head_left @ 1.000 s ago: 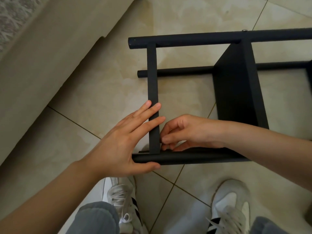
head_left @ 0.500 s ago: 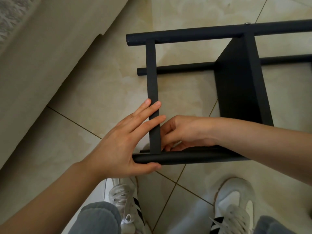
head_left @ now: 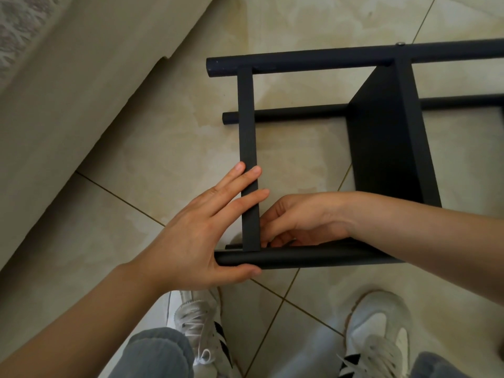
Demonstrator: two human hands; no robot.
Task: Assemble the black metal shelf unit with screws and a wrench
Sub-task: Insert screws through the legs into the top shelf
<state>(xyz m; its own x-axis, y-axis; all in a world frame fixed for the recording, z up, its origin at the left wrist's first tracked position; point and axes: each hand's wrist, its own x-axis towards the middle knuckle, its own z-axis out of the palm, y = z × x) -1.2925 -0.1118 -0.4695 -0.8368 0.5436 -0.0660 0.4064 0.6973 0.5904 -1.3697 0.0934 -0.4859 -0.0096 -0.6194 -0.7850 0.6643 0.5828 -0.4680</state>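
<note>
**Two Hands, One Joint**

The shelf unit [head_left: 387,137] lay sideways on the floor [head_left: 169,148]. My left hand [head_left: 191,236] pressed straight fingers across the crossbar [head_left: 247,126], steadying the six o'clock tube [head_left: 321,259]. My right hand [head_left: 300,219] curled its fingers into the joint; whether they held anything, I cannot tell.

Grey trousers [head_left: 161,353], 2 white sneakers [head_left: 381,334] with black stripes.
</note>
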